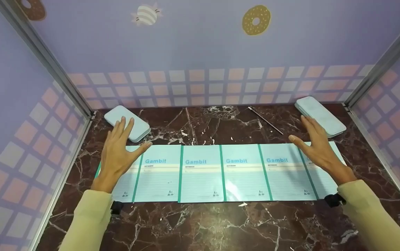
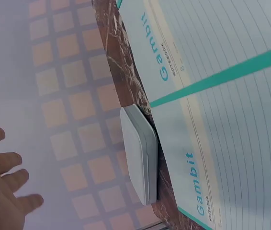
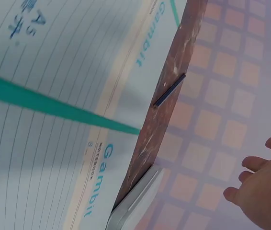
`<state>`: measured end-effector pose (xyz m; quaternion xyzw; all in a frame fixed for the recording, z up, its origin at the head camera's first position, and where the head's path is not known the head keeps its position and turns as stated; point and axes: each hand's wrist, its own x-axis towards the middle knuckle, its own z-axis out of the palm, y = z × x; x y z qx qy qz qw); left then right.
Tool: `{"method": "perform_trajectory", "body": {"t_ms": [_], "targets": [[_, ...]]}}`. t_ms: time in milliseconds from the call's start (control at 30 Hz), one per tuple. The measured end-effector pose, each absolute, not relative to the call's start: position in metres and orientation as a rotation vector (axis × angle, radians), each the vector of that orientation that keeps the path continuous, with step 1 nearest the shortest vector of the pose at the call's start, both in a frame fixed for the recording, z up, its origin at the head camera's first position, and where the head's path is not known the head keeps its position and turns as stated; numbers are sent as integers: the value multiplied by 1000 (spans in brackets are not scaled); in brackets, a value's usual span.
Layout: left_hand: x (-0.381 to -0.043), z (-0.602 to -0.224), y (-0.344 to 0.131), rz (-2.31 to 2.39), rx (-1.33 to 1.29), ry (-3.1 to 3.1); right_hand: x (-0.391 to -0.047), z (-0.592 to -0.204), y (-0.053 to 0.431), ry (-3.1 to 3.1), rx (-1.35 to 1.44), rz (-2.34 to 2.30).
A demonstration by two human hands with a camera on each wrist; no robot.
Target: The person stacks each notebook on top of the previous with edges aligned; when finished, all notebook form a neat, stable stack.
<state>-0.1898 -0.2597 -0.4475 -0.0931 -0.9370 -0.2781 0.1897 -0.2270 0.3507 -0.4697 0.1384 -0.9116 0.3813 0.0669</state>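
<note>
I have the left hand and right hand spread wide, gripping nothing, above opposite ends of the notebook row, just below frame centre; gentle, even contact should, I judge, keep edges aligned.

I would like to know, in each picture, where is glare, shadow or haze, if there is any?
Head view: bright white glare on the fourth notebook from the left, and a softer sheen on the marble tabletop in front of the row; left wrist view: the patterned wall looks pale and hazy; right wrist view: similar haze there, with faint shading across the notebooks.
</note>
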Motion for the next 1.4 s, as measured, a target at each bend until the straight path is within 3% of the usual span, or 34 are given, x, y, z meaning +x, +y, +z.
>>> {"method": "perform_trajectory", "body": {"t_ms": [1400], "targets": [[-184,-481,-223,-1109,-507,-2224,-223,-473,252,-2539,673,1396]]}}
